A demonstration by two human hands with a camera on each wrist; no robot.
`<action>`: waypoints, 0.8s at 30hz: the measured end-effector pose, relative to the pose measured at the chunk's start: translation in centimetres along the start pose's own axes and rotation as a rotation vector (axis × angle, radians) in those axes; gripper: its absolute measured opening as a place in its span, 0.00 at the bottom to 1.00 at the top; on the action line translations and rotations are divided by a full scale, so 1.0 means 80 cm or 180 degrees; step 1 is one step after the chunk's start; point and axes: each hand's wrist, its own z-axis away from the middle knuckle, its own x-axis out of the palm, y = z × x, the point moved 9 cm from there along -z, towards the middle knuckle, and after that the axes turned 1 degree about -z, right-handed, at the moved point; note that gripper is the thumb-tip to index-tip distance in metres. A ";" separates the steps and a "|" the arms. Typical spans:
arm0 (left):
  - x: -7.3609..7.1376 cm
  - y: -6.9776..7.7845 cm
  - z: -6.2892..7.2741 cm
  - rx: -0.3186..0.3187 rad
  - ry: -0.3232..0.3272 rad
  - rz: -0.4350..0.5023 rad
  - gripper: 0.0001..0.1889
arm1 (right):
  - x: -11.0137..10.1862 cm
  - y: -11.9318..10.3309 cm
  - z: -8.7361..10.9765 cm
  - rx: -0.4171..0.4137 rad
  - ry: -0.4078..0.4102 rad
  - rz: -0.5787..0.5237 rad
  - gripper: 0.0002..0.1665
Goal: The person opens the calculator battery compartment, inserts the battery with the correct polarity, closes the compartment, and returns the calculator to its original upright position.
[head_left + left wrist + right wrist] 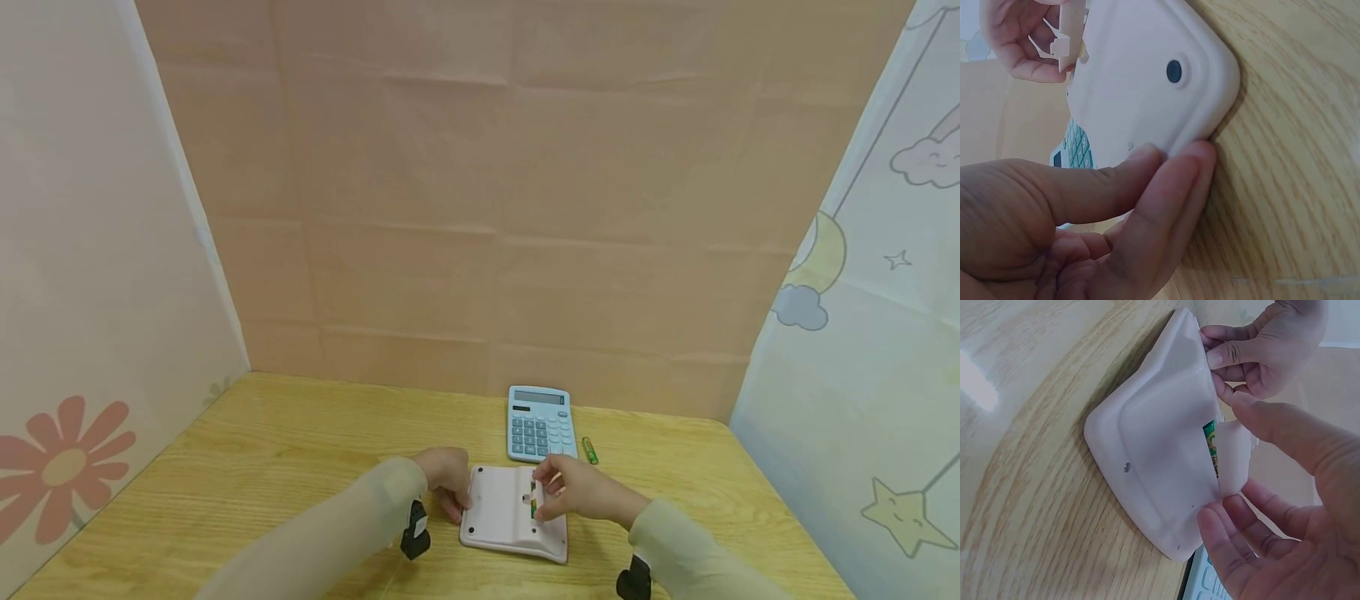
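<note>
A pale pink calculator (497,504) lies face down on the wooden table, its back and small dark feet showing. My left hand (447,477) pinches its left edge, thumb on the back and fingers at the side. Over the battery compartment, my right hand (579,490) holds the small pink battery cover (1233,459) between thumb and fingers. The cover stands tilted up at the opening, with its clip tab showing in the left wrist view. Inside the compartment a green battery (1211,442) is partly visible.
Just behind the pink calculator, a light blue calculator (537,423) lies face up. A loose green battery (590,451) is to its right on the table (315,442). Papered walls (480,208) enclose the back and both sides.
</note>
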 end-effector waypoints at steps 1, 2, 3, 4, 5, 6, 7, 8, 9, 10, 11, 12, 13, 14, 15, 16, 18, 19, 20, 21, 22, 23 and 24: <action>0.000 0.000 0.000 -0.0002 0.0003 -0.0007 0.15 | 0.000 0.000 0.000 -0.0001 0.0003 0.0013 0.28; -0.001 0.000 0.001 -0.0007 0.0007 -0.0019 0.15 | 0.000 0.000 0.000 0.0000 0.0005 0.0021 0.28; -0.001 0.000 0.001 -0.0012 0.0009 -0.0024 0.16 | 0.000 -0.001 0.000 0.0008 0.0005 0.0027 0.28; -0.001 0.001 0.002 -0.0017 0.0013 -0.0031 0.16 | 0.000 -0.001 0.000 0.0019 0.0009 0.0038 0.28; -0.002 0.001 0.002 -0.0018 0.0021 -0.0038 0.17 | 0.000 -0.001 0.000 0.0028 0.0009 0.0044 0.28; -0.002 0.001 0.002 -0.0022 0.0027 -0.0046 0.18 | 0.000 -0.001 0.000 0.0039 0.0009 0.0053 0.28; -0.002 0.001 0.003 -0.0028 0.0028 -0.0054 0.18 | 0.000 -0.001 0.001 0.0053 0.0010 0.0063 0.28; -0.002 0.001 0.003 -0.0030 0.0035 -0.0058 0.19 | 0.000 -0.001 0.001 0.0065 0.0007 0.0074 0.28; -0.002 0.001 0.004 -0.0032 0.0038 -0.0057 0.20 | 0.000 -0.001 0.000 0.0080 0.0008 0.0088 0.29; -0.002 0.001 0.003 -0.0034 0.0042 -0.0057 0.20 | 0.000 -0.001 0.000 0.0092 0.0008 0.0102 0.29; -0.003 0.001 0.003 -0.0035 0.0046 -0.0060 0.20 | 0.000 -0.001 -0.001 0.0103 0.0005 0.0109 0.29; -0.003 0.001 0.003 -0.0035 0.0046 -0.0063 0.20 | 0.000 0.000 -0.001 0.0114 0.0003 0.0113 0.29; -0.003 0.001 0.003 -0.0033 0.0046 -0.0073 0.19 | 0.001 0.000 -0.002 0.0126 0.0006 0.0115 0.29; -0.003 0.001 0.003 -0.0030 0.0047 -0.0081 0.18 | 0.001 0.001 -0.002 0.0129 0.0007 0.0116 0.29; -0.003 0.001 0.002 -0.0026 0.0048 -0.0086 0.18 | 0.001 0.001 -0.003 0.0132 0.0012 0.0117 0.29; -0.003 0.001 0.002 -0.0022 0.0049 -0.0092 0.17 | 0.001 0.001 -0.003 0.0130 0.0014 0.0116 0.29; -0.002 0.001 0.001 -0.0010 0.0049 -0.0105 0.15 | 0.001 0.001 -0.004 0.0132 0.0028 0.0125 0.29; -0.002 0.001 0.001 -0.0008 0.0051 -0.0109 0.15 | 0.001 0.001 -0.004 0.0139 0.0039 0.0136 0.29; -0.002 0.001 0.001 -0.0009 0.0049 -0.0100 0.16 | 0.001 0.001 -0.004 0.0146 0.0046 0.0142 0.29; -0.002 0.001 0.001 -0.0010 0.0050 -0.0093 0.17 | 0.001 0.000 -0.004 0.0149 0.0054 0.0154 0.29; -0.002 0.000 0.001 -0.0012 0.0048 -0.0094 0.17 | 0.001 0.000 -0.004 0.0157 0.0063 0.0163 0.29; -0.002 0.000 0.000 -0.0014 0.0047 -0.0093 0.17 | 0.002 -0.001 -0.004 0.0170 0.0070 0.0168 0.29; -0.002 0.000 0.000 -0.0017 0.0046 -0.0091 0.18 | 0.001 -0.001 -0.004 0.0182 0.0081 0.0174 0.29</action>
